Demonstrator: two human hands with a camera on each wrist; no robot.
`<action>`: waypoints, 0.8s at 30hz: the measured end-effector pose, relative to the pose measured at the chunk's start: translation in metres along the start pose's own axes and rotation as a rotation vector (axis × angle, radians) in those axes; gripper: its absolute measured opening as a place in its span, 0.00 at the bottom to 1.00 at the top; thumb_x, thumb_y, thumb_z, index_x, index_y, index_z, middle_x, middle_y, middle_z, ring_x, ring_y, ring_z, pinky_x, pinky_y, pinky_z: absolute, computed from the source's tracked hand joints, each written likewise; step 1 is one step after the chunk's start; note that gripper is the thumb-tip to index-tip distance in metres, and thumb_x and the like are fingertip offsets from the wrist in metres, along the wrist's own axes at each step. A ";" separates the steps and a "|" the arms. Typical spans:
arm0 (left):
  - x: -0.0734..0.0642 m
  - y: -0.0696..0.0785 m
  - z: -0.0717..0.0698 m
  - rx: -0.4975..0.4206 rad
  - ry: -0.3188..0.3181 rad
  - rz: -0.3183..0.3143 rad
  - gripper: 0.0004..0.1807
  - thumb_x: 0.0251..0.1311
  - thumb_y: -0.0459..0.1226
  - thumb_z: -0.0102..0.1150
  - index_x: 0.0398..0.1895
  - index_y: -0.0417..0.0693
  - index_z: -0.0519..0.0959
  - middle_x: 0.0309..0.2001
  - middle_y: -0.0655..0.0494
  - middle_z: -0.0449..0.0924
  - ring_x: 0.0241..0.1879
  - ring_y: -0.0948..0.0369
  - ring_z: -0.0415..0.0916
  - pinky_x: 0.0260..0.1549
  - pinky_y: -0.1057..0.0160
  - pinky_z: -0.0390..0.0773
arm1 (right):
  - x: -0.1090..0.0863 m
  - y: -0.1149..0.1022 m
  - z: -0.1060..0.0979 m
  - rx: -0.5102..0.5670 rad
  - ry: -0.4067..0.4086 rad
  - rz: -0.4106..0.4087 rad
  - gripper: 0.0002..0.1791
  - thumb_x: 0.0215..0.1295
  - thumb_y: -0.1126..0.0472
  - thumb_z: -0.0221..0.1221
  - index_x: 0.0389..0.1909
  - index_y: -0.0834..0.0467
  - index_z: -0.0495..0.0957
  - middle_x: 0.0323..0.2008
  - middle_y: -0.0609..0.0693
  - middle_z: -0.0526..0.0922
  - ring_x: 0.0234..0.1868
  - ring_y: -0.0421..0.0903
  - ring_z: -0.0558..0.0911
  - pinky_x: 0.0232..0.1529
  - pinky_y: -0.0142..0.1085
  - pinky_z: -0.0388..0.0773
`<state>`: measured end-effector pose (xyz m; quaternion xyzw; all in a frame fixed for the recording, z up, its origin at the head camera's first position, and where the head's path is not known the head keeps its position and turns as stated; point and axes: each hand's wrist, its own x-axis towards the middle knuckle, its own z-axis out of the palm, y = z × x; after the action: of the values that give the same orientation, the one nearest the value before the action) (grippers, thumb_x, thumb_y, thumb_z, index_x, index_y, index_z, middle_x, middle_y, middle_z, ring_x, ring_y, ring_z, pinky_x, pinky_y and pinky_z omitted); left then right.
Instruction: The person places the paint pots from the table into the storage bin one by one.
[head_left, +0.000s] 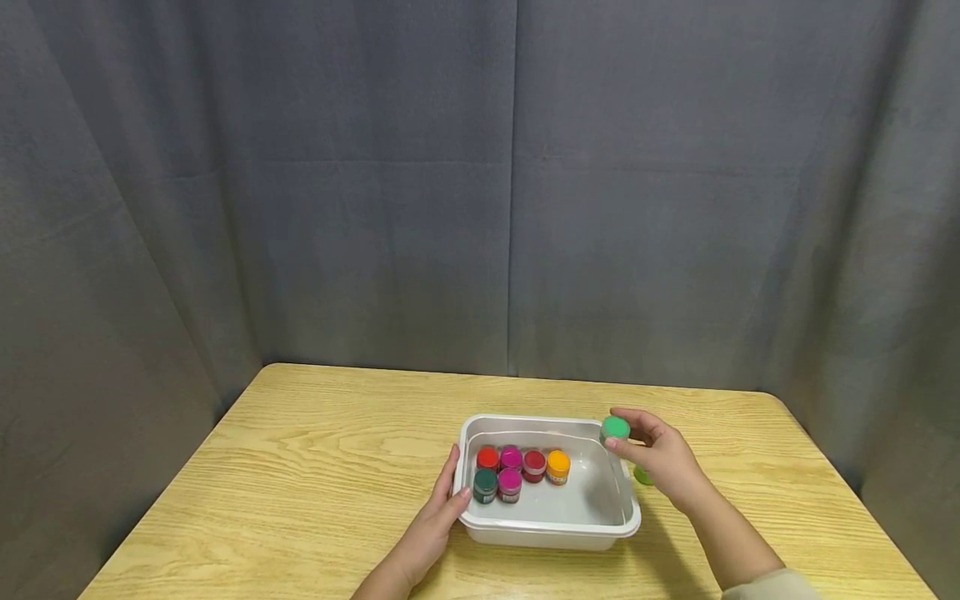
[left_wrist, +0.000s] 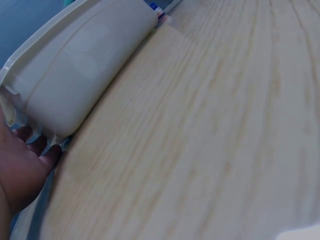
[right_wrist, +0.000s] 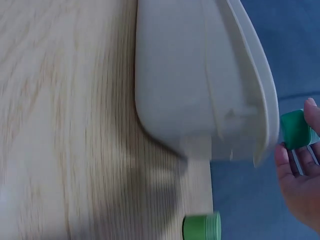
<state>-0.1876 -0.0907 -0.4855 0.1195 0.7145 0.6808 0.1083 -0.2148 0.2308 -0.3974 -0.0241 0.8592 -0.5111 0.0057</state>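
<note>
A white plastic tub (head_left: 551, 527) stands on the table. My left hand (head_left: 426, 533) grips its left rim, thumb over the edge and fingers along the outer wall. Above the tub's right back corner, my right hand (head_left: 670, 468) pinches a small paint jar with a green lid (head_left: 616, 427) between thumb and fingers. Inside the tub, toward the left, are several similar jars: a red one (head_left: 487, 457), two magenta ones, a dark red one (head_left: 534, 465), an orange one (head_left: 558, 465) and a dark green one (head_left: 485, 483).
Just right of the tub, partly behind my right hand, is a light green jar (right_wrist: 201, 227). A small blue-topped item (left_wrist: 156, 10) shows past the tub's far end in the left wrist view. Grey curtains (head_left: 390, 250) surround the wooden table (head_left: 300, 467).
</note>
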 end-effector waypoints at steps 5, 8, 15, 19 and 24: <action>-0.001 0.001 0.000 -0.001 -0.007 -0.004 0.37 0.74 0.47 0.41 0.80 0.61 0.38 0.80 0.47 0.30 0.78 0.41 0.25 0.71 0.32 0.31 | 0.004 -0.007 0.018 0.033 -0.047 -0.008 0.32 0.63 0.54 0.65 0.66 0.61 0.69 0.56 0.59 0.79 0.55 0.50 0.79 0.54 0.39 0.81; -0.001 0.001 -0.001 -0.002 -0.009 -0.004 0.37 0.74 0.47 0.41 0.80 0.61 0.37 0.80 0.47 0.30 0.78 0.41 0.26 0.71 0.31 0.31 | 0.005 -0.010 0.028 0.044 -0.082 -0.011 0.33 0.63 0.54 0.65 0.66 0.60 0.69 0.55 0.58 0.79 0.53 0.48 0.79 0.53 0.38 0.81; 0.000 0.000 -0.001 -0.004 -0.007 -0.005 0.37 0.74 0.47 0.42 0.80 0.61 0.38 0.80 0.47 0.30 0.78 0.41 0.26 0.71 0.32 0.32 | 0.007 -0.015 0.049 0.068 -0.173 -0.050 0.31 0.63 0.57 0.65 0.64 0.64 0.71 0.54 0.58 0.80 0.49 0.44 0.80 0.48 0.33 0.82; 0.000 -0.001 -0.001 -0.004 -0.003 0.002 0.37 0.74 0.47 0.42 0.80 0.61 0.38 0.80 0.47 0.30 0.78 0.41 0.26 0.71 0.33 0.32 | 0.009 -0.013 0.059 0.095 -0.214 -0.088 0.29 0.62 0.61 0.66 0.62 0.68 0.71 0.54 0.61 0.80 0.50 0.48 0.80 0.46 0.32 0.83; 0.000 -0.001 -0.001 -0.005 -0.006 0.010 0.37 0.74 0.47 0.42 0.80 0.60 0.38 0.80 0.47 0.29 0.78 0.41 0.26 0.72 0.33 0.32 | 0.012 -0.009 0.069 0.055 -0.226 -0.087 0.28 0.58 0.62 0.69 0.58 0.67 0.74 0.51 0.60 0.81 0.50 0.50 0.80 0.47 0.37 0.83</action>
<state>-0.1883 -0.0914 -0.4867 0.1249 0.7119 0.6828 0.1070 -0.2240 0.1653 -0.4222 -0.1189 0.8368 -0.5282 0.0811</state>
